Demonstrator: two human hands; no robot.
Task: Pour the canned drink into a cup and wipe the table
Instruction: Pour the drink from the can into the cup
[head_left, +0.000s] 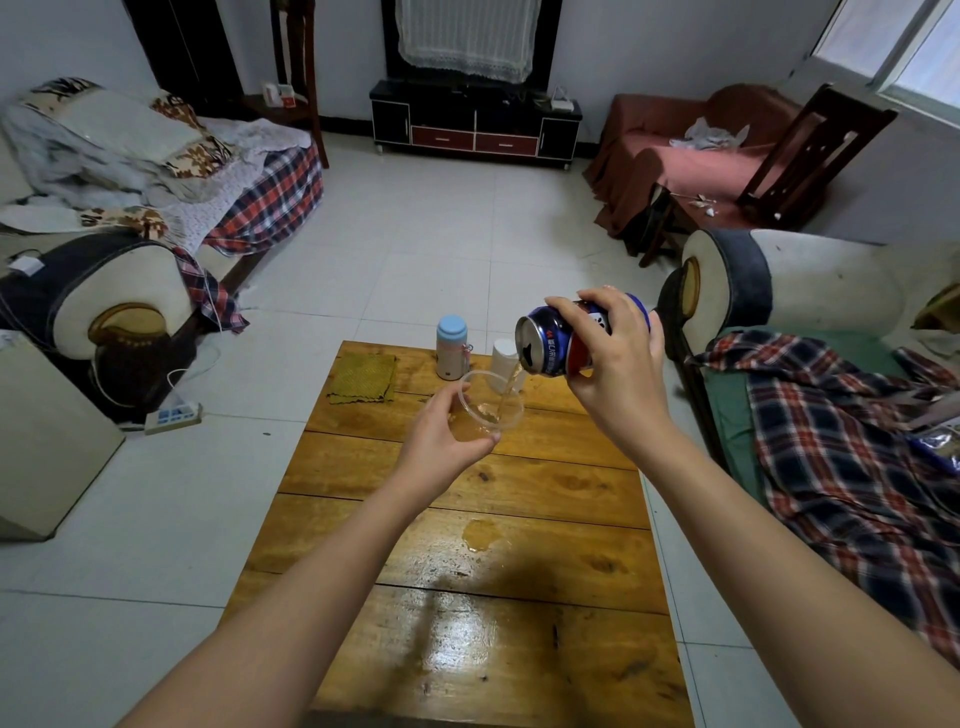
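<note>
Right grip (618, 374) wraps the tipped can (558, 340) mid-frame, drink streaming into the clear cup (491, 408) clasped by the left grip (441, 441) just below.

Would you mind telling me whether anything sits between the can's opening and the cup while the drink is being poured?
Nothing visible does. The right hand tilts the can just above the clear cup, held in the left hand, and the stream falls straight into it. The flask stands behind, out of the way.

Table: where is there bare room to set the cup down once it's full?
Bare wood lies between the cloth and the puddle on the table. The near end is bare but glossy. The far edge is crowded: bottle, white container.
</note>
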